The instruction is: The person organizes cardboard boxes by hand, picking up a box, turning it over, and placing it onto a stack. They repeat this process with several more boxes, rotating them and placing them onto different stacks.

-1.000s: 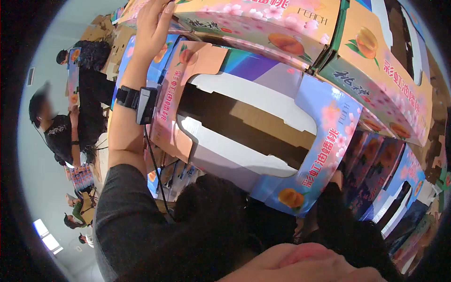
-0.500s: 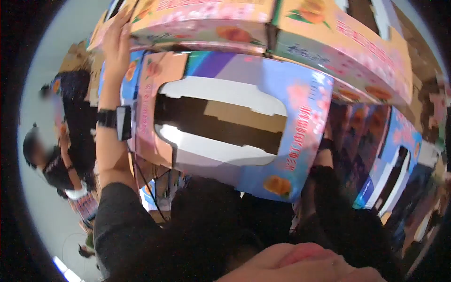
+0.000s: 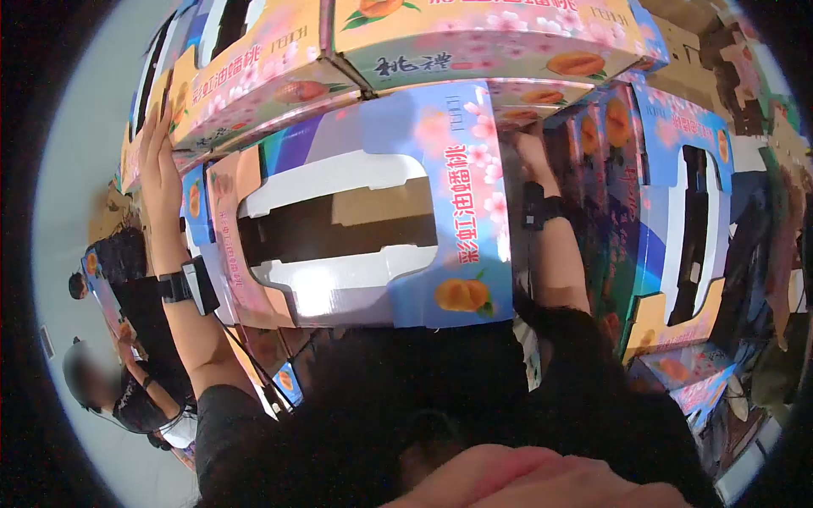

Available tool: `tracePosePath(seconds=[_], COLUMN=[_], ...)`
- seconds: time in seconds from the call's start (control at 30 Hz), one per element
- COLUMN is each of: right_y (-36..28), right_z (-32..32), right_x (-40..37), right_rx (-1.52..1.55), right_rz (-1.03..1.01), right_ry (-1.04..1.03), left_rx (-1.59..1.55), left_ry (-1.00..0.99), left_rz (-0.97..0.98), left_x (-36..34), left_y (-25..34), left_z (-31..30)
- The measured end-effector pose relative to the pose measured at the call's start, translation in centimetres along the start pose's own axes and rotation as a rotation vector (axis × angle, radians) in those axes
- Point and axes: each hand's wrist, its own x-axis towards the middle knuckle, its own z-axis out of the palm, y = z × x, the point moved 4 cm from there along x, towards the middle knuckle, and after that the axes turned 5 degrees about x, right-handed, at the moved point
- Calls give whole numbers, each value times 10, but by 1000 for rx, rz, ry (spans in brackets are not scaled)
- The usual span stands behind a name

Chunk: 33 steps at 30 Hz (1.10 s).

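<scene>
My left hand (image 3: pixel 159 172) lies with fingers stretched out along the left end of a yellow-orange peach carton (image 3: pixel 254 89). In front of me is a blue and purple peach carton (image 3: pixel 470 203) with a large cut-out window edged by white flaps. Its inside looks dark, with bare brown cardboard showing. To the right of this carton is my right hand (image 3: pixel 532 152), reaching up below another yellow peach carton (image 3: pixel 487 42); its fingers are largely hidden there. Both wrists wear black straps with small devices.
On the right stands another peach carton (image 3: pixel 677 212) with a window, beside a row of similar cartons. Far left, a person (image 3: pixel 140 398) in dark clothes handles something. Brown cardboard (image 3: pixel 677 55) is stacked at the upper right.
The cartons ahead now appear farther left and the view has shifted. My right hand, mostly hidden before, has come into sight beside the blue carton. My left hand stays against the yellow carton.
</scene>
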Motion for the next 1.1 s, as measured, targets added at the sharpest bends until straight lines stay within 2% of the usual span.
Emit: tracePosePath(seconds=[0.03,0.07,0.17,0.27,0.37,0.43,0.5,0.53,0.6,0.63,0.7,0.77,0.8,0.9,0.93,1.1], right_y=[-8,32,-3,27,29,41,42,37,14,-7,-38,-70,-104,-116,-117,-119], right_z=[3,-22,3,-14,-12,-21,-32,-37,-42,-43,-44,-26,-6,7,9,18], right_x=[-3,24,-2,16,17,25,28,27,27,22,16,8,-6,5,11,5], right_rx=[19,-105,-27,-96,-206,-296,-139,67,123,-30,113,699,526,324,372,377], right_rz=[72,-78,97,102,54,-89,-25,109,21,-195,-270,19,-126,-255,-305,-302], right_ry=[-23,-48,-4,-18,15,-11,-103,-183,-250,-230,-126,43,69,156,151,148], left_rx=[-1,-24,7,30,59,71,70,67,69,56,28,19,14,12,-2,-59], left_ry=[5,11,-8,-21,-31,-34,-33,-37,-38,-31,-27,-20,-18,4,13,34], left_rz=[-19,0,-45,-7,14,-1,-30,-30,-32,-26,-15,-20,-22,-19,-7,-36], left_x=[-2,-1,-3,-2,-2,-3,-4,-4,-3,-2,-2,-2,-3,-2,-2,-4], left_y=[1,5,2,3,3,-1,-2,-1,-2,-1,2,6,7,-1,-5,-5], left_z=[0,0,1,0,-1,1,3,3,2,0,-1,-1,-2,2,4,5])
